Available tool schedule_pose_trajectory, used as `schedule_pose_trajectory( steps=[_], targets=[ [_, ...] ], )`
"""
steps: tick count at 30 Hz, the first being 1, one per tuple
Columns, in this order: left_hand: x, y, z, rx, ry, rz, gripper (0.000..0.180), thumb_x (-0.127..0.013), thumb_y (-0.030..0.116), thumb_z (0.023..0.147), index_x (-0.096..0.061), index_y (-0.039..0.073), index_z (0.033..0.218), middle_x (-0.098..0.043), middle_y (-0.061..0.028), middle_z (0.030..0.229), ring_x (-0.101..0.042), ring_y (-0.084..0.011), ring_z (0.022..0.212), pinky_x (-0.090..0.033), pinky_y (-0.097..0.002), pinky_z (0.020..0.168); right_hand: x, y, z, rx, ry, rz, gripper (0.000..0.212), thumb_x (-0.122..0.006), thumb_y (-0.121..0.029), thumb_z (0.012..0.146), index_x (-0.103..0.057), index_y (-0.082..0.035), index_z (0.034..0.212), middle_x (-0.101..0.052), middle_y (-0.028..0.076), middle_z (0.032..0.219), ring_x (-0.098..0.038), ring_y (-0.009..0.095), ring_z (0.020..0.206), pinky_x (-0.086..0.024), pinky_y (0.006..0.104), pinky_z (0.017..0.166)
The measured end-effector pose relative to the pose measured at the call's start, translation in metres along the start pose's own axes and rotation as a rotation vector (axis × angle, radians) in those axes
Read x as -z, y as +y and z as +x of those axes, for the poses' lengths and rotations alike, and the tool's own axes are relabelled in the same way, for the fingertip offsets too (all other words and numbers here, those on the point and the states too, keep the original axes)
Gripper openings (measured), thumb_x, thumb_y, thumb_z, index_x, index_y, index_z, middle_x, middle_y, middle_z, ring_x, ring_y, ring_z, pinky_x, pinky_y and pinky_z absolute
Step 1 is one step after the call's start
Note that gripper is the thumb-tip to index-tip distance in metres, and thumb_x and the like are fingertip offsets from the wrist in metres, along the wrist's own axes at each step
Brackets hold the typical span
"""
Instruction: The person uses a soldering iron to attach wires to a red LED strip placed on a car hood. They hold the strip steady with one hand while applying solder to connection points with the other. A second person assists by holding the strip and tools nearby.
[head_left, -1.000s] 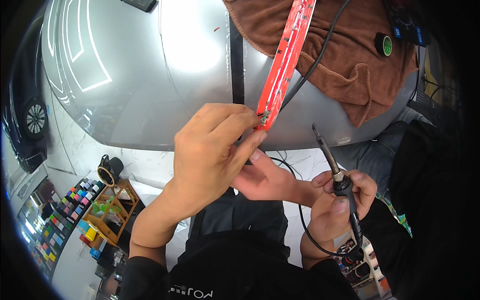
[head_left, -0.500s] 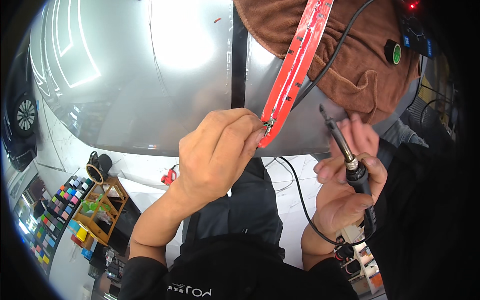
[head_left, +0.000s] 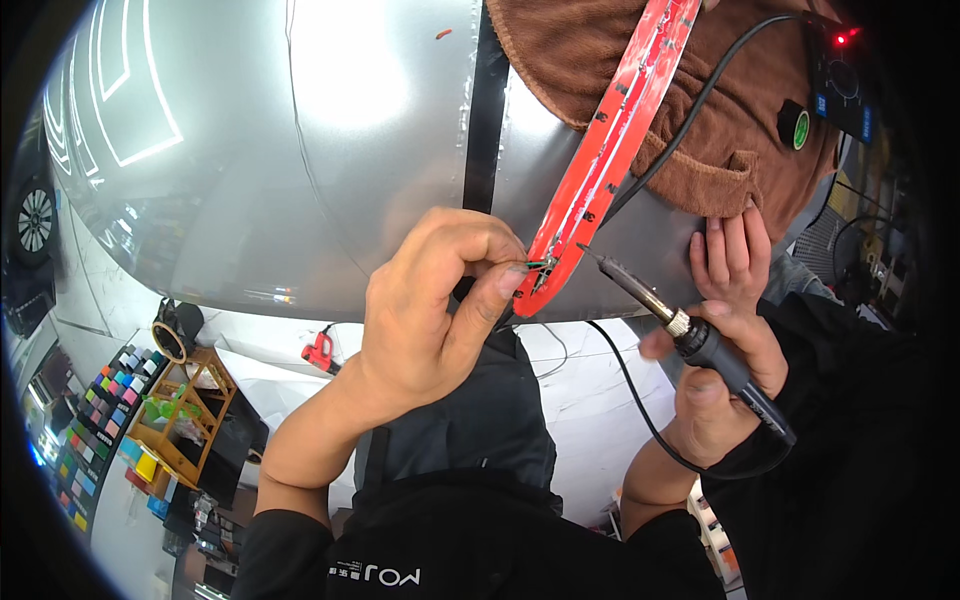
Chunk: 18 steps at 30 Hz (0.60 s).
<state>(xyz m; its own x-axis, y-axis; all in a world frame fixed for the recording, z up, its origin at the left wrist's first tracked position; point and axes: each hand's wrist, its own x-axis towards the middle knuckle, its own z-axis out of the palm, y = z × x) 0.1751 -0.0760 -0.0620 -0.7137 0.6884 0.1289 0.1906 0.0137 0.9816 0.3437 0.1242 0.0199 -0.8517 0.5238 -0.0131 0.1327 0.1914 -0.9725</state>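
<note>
Nearest, at six o'clock, the person's dark top [head_left: 450,540] fills the lower edge, with both bare forearms rising from it.

The left hand [head_left: 430,310] sits just left of centre, its grip pressed together — thumb and forefinger pinch a small metal piece [head_left: 537,265], too small to tell what it is, against the lower tip of the red strip [head_left: 610,150]. At four o'clock the right hand [head_left: 720,390] has its grip wrapped around the black handle of a soldering iron [head_left: 690,335]; the iron's thin tip points toward ten o'clock and ends just beside the strip's lower end, though whether it touches cannot be told. A black cord [head_left: 640,410] loops down from near the strip and round under the right wrist to the handle's end.

Just above the right hand, at three o'clock, the fingers of another hand [head_left: 728,258] lie flat on the edge of the grey surface [head_left: 330,180] — whose hand it is cannot be told.

The red strip runs from the centre up toward one o'clock, lying across the shiny grey surface and onto a brown towel [head_left: 720,120]. A second black cable [head_left: 690,110] crosses the towel beside it. A dark seam [head_left: 487,110] divides the surface at twelve o'clock.

Farthest, at two o'clock, a dark device with a red light [head_left: 845,80] sits beyond the towel. Below the surface, at eight o'clock, a wooden rack [head_left: 180,410] and rows of coloured swatches [head_left: 100,400] stand on the pale floor [head_left: 600,390].
</note>
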Motion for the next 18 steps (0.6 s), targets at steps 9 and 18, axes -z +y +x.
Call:
schedule_pose_trajectory(
  steps=[9, 18],
  targets=[
    [0.008, 0.001, 0.007, 0.046, -0.061, -0.053, 0.012, -0.077, 0.004, 0.101, -0.068, 0.0, 0.108, -0.073, -0.0113, 0.104, -0.072, -0.0219, 0.079, -0.059, -0.033, 0.068, -0.018, -0.03, 0.0, -0.06, 0.21, 0.119, 0.044, -0.086, -0.017, 0.095, -0.057, 0.007, 0.118, -0.069, 0.009, 0.073, -0.066, 0.015, 0.058, -0.054, 0.0243, 0.059],
    [0.009, -0.003, 0.007, 0.032, -0.072, -0.082, 0.012, -0.075, 0.007, 0.104, -0.068, -0.002, 0.109, -0.072, -0.0128, 0.105, -0.069, -0.0196, 0.08, -0.057, -0.031, 0.068, -0.027, -0.035, -0.02, -0.128, 0.331, -0.045, 0.039, -0.089, -0.018, 0.093, -0.059, 0.006, 0.104, -0.072, 0.021, 0.084, -0.07, 0.016, 0.056, -0.058, 0.0261, 0.053]
  ],
)
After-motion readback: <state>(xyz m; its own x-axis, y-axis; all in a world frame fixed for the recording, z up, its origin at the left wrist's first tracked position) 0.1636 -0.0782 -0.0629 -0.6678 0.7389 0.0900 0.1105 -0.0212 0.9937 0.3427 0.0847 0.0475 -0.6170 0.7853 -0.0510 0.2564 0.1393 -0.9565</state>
